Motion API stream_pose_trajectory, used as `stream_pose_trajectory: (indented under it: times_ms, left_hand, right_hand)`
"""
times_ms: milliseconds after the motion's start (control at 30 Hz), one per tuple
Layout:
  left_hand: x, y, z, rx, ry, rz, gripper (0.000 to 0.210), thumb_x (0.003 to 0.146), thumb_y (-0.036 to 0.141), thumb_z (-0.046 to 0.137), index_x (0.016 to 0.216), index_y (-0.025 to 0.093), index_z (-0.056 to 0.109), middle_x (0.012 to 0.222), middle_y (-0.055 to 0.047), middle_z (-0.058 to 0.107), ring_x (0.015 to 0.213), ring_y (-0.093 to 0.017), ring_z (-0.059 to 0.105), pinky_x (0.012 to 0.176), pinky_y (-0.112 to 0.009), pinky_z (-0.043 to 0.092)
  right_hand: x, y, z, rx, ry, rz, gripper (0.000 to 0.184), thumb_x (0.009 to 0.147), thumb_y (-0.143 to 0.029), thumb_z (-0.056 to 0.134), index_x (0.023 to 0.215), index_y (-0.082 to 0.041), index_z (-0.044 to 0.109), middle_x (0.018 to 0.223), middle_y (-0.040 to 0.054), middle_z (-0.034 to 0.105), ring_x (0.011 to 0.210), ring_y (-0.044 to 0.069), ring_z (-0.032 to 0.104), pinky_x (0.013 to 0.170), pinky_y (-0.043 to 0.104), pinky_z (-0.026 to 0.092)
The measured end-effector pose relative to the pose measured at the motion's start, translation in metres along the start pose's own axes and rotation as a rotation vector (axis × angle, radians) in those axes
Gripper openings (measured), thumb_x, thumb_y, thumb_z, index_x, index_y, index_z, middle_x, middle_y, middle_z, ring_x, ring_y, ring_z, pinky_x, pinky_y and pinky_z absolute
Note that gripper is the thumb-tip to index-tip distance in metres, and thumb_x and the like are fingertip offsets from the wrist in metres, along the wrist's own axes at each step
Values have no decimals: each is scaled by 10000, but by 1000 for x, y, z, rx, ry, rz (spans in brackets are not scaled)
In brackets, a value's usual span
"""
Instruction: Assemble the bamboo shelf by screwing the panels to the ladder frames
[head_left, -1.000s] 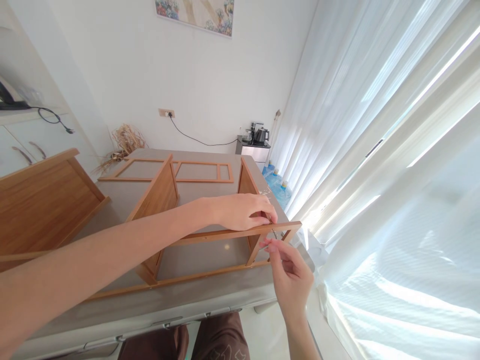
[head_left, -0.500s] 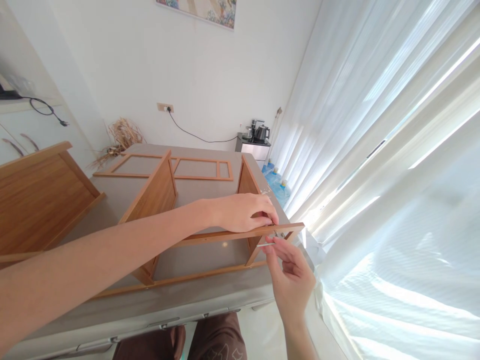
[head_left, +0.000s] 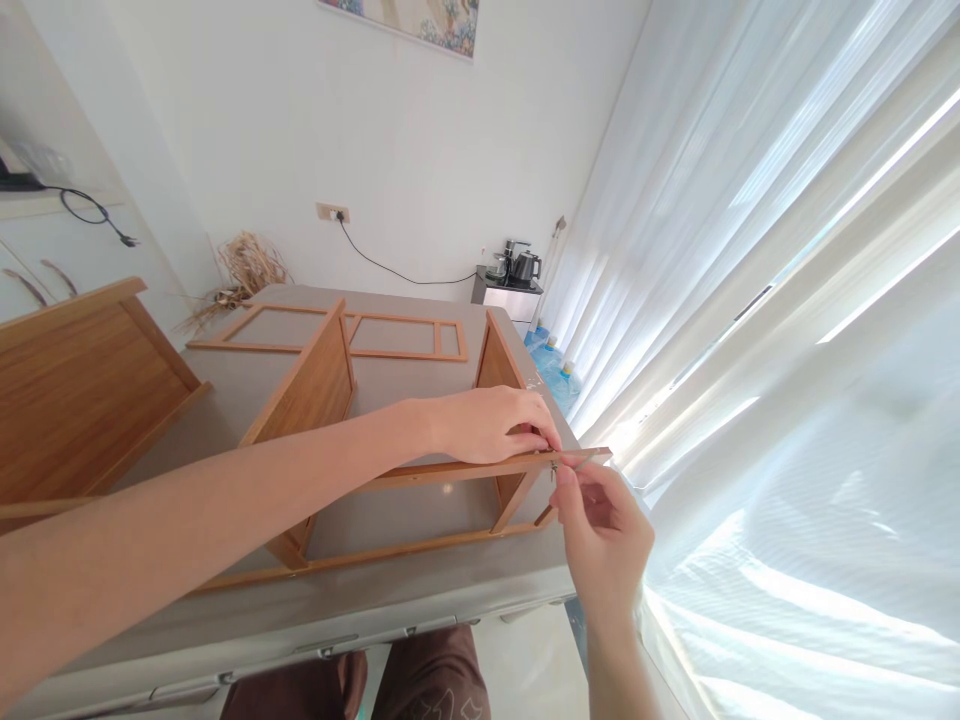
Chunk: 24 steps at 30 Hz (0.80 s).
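A wooden frame (head_left: 442, 472) stands on the table, its long upper rail running beneath my left forearm. My left hand (head_left: 499, 425) is closed on this rail near its right end, fingertips pressed to the wood by a small hole. Just right of those fingertips, my right hand (head_left: 606, 520) pinches a slim metal rod (head_left: 588, 459) that looks like a hex key. Small metal hardware (head_left: 554, 468) shows at the rail beside my right fingertips; its exact shape is unclear. Two upright wooden panels, the middle one (head_left: 311, 385) and the right one (head_left: 496, 360), join the frame.
Another wooden panel piece (head_left: 90, 390) leans at the left. A flat wooden frame (head_left: 405, 357) lies at the back of the grey table (head_left: 405, 390). Dried stalks (head_left: 251, 265), a kettle (head_left: 526, 265) on a small cabinet, blue water bottles (head_left: 559, 382) and white curtains (head_left: 720, 250) stand beyond.
My right hand has moved right and slightly up, closer to the rail. The rod it pinches now points up to the right instead of lying level to the left. My left hand stays on the rail.
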<state>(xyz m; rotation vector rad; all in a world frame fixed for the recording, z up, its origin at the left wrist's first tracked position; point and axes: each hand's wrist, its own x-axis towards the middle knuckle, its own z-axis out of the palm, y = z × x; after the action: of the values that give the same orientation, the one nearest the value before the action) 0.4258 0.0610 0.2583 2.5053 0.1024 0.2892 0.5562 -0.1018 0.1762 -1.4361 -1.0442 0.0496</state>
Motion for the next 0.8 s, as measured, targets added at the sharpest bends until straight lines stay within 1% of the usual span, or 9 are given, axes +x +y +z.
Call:
stream_pose_trajectory:
  times_ms: [67,133,167,200,233,333,433,633,800]
  left_hand:
    - [0,0,0,-1,2,3,256,1048,275,497,1135,260,737,1224,-29,669,1078,-168,651,943,-284,483]
    - [0,0,0,-5,-1,-1,251,1045,279,499,1124,260,736,1222,-32,668,1066,-171,654,934,-290,485]
    - [0,0,0,-8,-2,-4,250,1045,282,499,1120,260,737,1222,-32,667,1059,-171,656,932,-294,486]
    - [0,0,0,-12,-2,-8,250,1044,286,500,1119,261,737,1222,-32,668,1052,-171,657,931,-298,486]
    - [0,0,0,-15,-1,-12,249,1043,289,501,1121,262,737,1223,-31,668,1046,-170,657,931,-302,487]
    - [0,0,1,-19,6,-24,245,1041,287,505,1118,263,737,1227,-28,665,1043,-167,655,934,-303,487]
    - [-1,0,1,-16,12,-36,242,1042,285,505,1110,269,736,1225,-23,665,1056,-167,653,935,-294,486]
    - [0,-1,3,-35,26,-25,243,1045,281,501,1101,273,737,1234,-19,672,1051,-166,653,947,-317,489]
    - [0,-1,2,-53,17,-30,252,1045,280,492,1111,261,735,1238,-33,667,1047,-174,652,951,-332,492]
  right_hand:
    - [1,-1,0,56,-14,90,256,916,-406,726,1094,-222,713,730,-4,682,591,139,647,548,253,534]
    - [0,-3,1,125,-15,147,474,907,-421,739,1326,-243,607,668,-32,664,567,155,655,528,261,543]
    - [0,-3,1,159,-9,163,572,903,-423,747,1408,-255,537,650,-43,660,565,164,661,526,267,548]
    - [-1,-2,2,184,0,171,619,898,-424,754,1438,-262,498,648,-47,664,567,170,669,525,271,553]
    - [-2,-1,2,196,8,171,608,892,-423,762,1418,-263,505,651,-45,669,577,175,680,530,274,557]
    - [-5,6,2,180,31,164,423,874,-419,784,1211,-238,603,686,-17,700,612,186,710,556,281,571]
    - [-9,15,2,189,63,170,338,874,-421,783,1089,-219,619,741,17,742,624,190,722,569,295,586]
    - [-18,23,4,177,55,169,291,922,-450,716,1046,-195,646,871,78,789,597,173,712,558,298,582]
    - [-24,23,8,176,98,184,285,953,-471,671,1035,-198,662,845,73,785,595,172,703,563,298,576]
